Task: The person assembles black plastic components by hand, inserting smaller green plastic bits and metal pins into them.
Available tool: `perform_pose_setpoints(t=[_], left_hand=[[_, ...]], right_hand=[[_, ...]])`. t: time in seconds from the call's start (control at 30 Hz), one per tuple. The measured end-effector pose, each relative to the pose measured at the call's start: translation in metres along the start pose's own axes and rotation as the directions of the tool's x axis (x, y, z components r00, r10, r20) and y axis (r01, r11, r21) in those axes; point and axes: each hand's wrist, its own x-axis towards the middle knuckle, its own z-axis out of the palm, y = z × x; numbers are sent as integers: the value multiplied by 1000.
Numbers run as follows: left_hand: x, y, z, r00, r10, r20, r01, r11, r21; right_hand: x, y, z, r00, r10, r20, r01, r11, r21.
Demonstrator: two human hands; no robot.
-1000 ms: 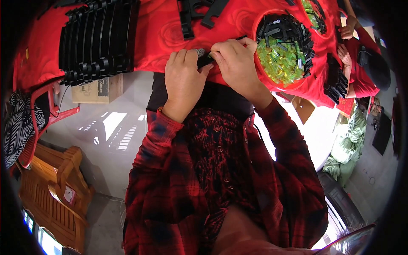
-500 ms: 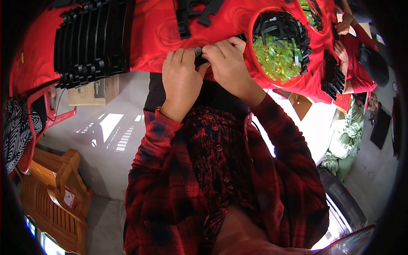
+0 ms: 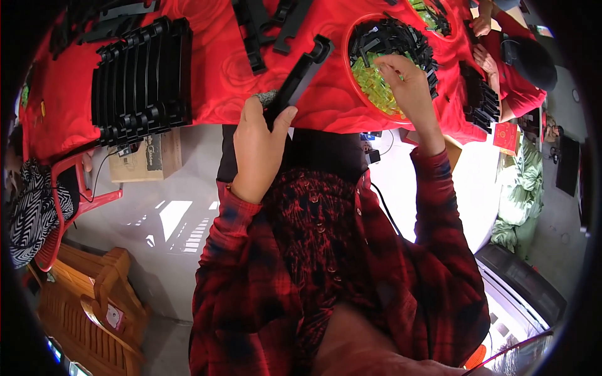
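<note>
My left hand (image 3: 256, 147) is closed around the lower end of a long black plastic strip-shaped part (image 3: 306, 72), which tilts up and to the right above the table edge. A grey wrap shows on one of its fingers. My right hand (image 3: 411, 88) is over a round red basin (image 3: 349, 78), its fingers curled together at the small pieces inside. Yellow-green translucent pieces (image 3: 371, 84) lie toward the near side, small black pieces (image 3: 401, 37) toward the far side. Whatever the right fingertips hold is too small to make out.
A row of long black parts (image 3: 141, 81) lies at the left on the red tablecloth (image 3: 216, 94). More black parts (image 3: 251, 37) lie at the far middle. Beyond stands a second basin (image 3: 448, 31). Another person's hands (image 3: 484, 59) are near black parts (image 3: 480, 100) at the right.
My hands, together at the black part half a second ago, are now apart. My right hand has gone right to the basin; my left has kept the part, now raised and tilted.
</note>
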Motion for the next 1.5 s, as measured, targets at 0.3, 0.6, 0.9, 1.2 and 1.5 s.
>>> perform_pose_setpoints(t=[0.3, 0.6, 0.9, 1.2, 1.5], left_hand=[[-30, 3, 5, 990, 117, -77, -125, 985, -116], [-68, 0, 16, 989, 143, 32, -125, 935, -332], [-88, -4, 10, 619, -56, 784, 778, 181, -601], [-99, -24, 26, 774, -21, 633, 632, 87, -770], [-101, -22, 35, 843, -67, 533, 537, 155, -830]], right_hand=[[-20, -17, 25, 987, -99, -126, 107, 993, 59], [-65, -89, 48, 984, 154, 84, -175, 825, 538], [-92, -89, 45, 990, 100, 103, -141, 810, 570], [-140, -112, 38, 933, -351, 73, 358, 902, -240], [-140, -110, 54, 925, -324, 197, 365, 902, -232]])
